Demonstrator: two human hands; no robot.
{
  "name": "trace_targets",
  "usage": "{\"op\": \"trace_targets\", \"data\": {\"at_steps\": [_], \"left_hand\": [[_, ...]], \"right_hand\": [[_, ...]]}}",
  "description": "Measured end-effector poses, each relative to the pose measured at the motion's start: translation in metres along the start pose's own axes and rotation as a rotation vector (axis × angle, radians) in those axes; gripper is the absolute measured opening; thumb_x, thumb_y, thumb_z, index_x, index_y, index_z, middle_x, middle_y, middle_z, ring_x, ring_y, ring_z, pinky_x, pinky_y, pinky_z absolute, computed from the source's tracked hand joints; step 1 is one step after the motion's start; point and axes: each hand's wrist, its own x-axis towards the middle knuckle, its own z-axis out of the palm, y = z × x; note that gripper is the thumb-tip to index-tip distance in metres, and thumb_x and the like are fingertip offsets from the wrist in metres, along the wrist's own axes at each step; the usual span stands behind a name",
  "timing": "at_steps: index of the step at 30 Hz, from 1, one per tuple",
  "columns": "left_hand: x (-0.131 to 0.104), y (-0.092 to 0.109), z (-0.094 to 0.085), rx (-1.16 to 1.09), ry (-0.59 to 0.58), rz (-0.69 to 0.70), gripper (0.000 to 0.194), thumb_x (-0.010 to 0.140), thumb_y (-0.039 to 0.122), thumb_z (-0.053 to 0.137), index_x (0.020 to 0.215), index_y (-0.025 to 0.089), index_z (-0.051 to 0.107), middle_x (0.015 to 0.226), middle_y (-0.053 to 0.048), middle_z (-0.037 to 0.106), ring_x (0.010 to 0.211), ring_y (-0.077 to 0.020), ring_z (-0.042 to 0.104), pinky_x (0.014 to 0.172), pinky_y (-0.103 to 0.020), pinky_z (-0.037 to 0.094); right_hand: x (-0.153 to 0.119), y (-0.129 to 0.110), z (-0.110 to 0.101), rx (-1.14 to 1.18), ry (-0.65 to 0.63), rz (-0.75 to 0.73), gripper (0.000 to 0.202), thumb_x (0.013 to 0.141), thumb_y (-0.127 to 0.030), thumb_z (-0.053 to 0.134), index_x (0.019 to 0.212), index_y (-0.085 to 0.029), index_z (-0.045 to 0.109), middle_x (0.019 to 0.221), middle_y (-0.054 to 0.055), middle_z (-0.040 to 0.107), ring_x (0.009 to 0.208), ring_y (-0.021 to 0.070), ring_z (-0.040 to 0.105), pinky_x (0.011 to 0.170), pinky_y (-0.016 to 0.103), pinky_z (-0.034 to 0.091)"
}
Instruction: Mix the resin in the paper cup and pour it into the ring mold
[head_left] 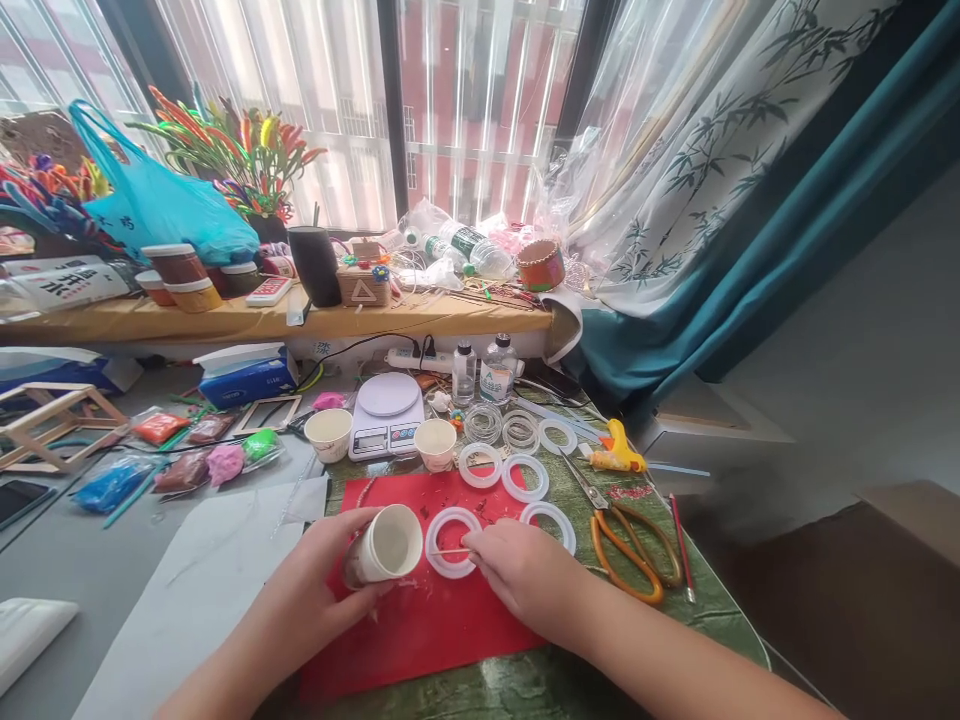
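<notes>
My left hand (335, 570) is wrapped around a white paper cup (391, 543), which tilts so that its mouth faces up toward me. Pinched in the fingers of my right hand (517, 572) is a thin wooden stick (448, 552). The stick's tip reaches over a white ring mold (452, 514) lying on a red sheet (420, 640). Other ring molds lie near it: one (480, 465) behind, another (525, 478) to its right, and one (566, 522) partly hidden behind my right hand.
Behind the sheet stand a kitchen scale (387, 408), two paper cups (328, 436) and bottles (496, 372). Orange-handled scissors (626, 545), a pencil (681, 548) and a yellow glue gun (618, 448) lie on the right. Clay packets (112, 483) are at left, below a cluttered windowsill (450, 312).
</notes>
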Motion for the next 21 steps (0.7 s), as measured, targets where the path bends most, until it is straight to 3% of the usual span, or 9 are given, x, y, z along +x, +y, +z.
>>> {"op": "trace_targets", "data": {"at_steps": [8, 15, 21], "left_hand": [[0.000, -0.011, 0.003, 0.004, 0.029, 0.018, 0.048, 0.087, 0.042, 0.076, 0.133, 0.034, 0.066, 0.129, -0.003, 0.077, 0.117, -0.0304, 0.073, 0.095, -0.037, 0.059], [0.002, -0.013, 0.003, 0.032, 0.048, 0.068, 0.048, 0.087, 0.041, 0.077, 0.133, 0.038, 0.066, 0.126, 0.000, 0.078, 0.114, -0.0285, 0.074, 0.094, -0.036, 0.059], [0.001, -0.018, 0.004, 0.037, 0.064, 0.048, 0.051, 0.086, 0.041, 0.078, 0.135, 0.035, 0.066, 0.129, -0.003, 0.078, 0.116, -0.0308, 0.073, 0.093, -0.038, 0.059]], "right_hand": [[0.008, -0.012, -0.004, 0.374, 0.050, 0.179, 0.017, 0.101, -0.024, 0.054, 0.084, -0.022, 0.055, 0.078, 0.002, 0.065, 0.072, 0.0175, 0.057, 0.066, 0.027, 0.036], [0.027, -0.020, -0.011, 0.398, 0.094, 0.194, 0.035, 0.097, -0.024, 0.054, 0.069, -0.023, 0.034, 0.062, -0.005, 0.039, 0.057, 0.0129, 0.036, 0.056, 0.029, 0.021], [0.036, -0.032, 0.000, 0.547, 0.162, 0.314, 0.036, 0.096, -0.026, 0.056, 0.067, -0.023, 0.035, 0.060, -0.006, 0.041, 0.055, 0.0118, 0.037, 0.054, 0.028, 0.023]]}}
